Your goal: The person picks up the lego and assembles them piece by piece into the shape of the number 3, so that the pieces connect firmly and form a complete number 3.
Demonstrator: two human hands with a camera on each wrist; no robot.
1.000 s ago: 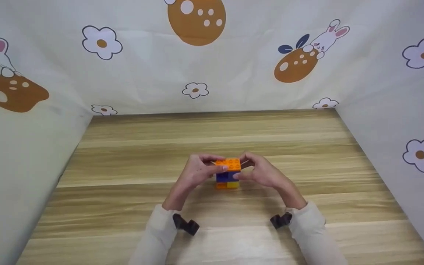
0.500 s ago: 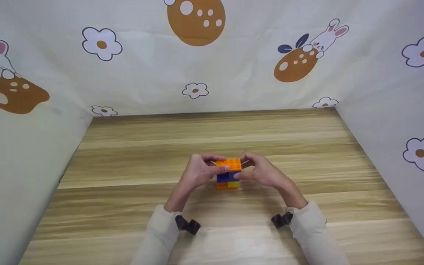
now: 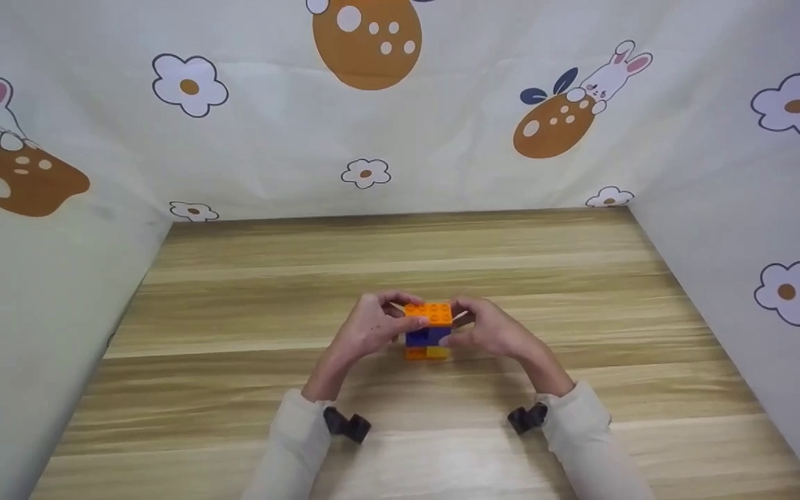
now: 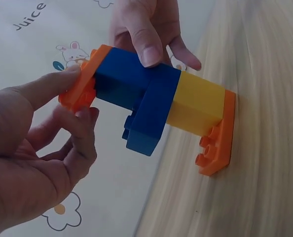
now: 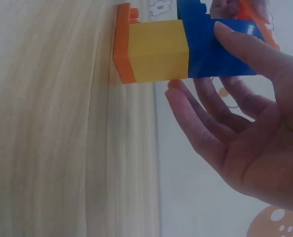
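A small tower of toy building bricks stands on the wooden table. Its base is a thin orange brick [image 4: 229,123], with a yellow brick [image 4: 196,101] on one end. Above that, a blue brick [image 4: 154,111] juts out sideways beneath another blue brick [image 4: 119,74]. A thin orange brick [image 3: 435,312] tops the tower, studs upward. My left hand [image 3: 372,325] pinches this top brick between thumb and fingers. From the other side, my right hand [image 3: 497,332] holds the blue part, thumb on its near face; its lower fingers [image 5: 196,118] spread behind.
The wooden table [image 3: 233,278] extends around the tower. Pale cloth walls [image 3: 268,139] printed with flowers and rabbits enclose its back and sides. A black wrist camera [image 3: 348,425] sits by the left cuff, and another black camera [image 3: 527,419] by the right.
The head view has shifted slightly. Both hands keep nearly the same places on the tower, with no clear movement of the bricks.
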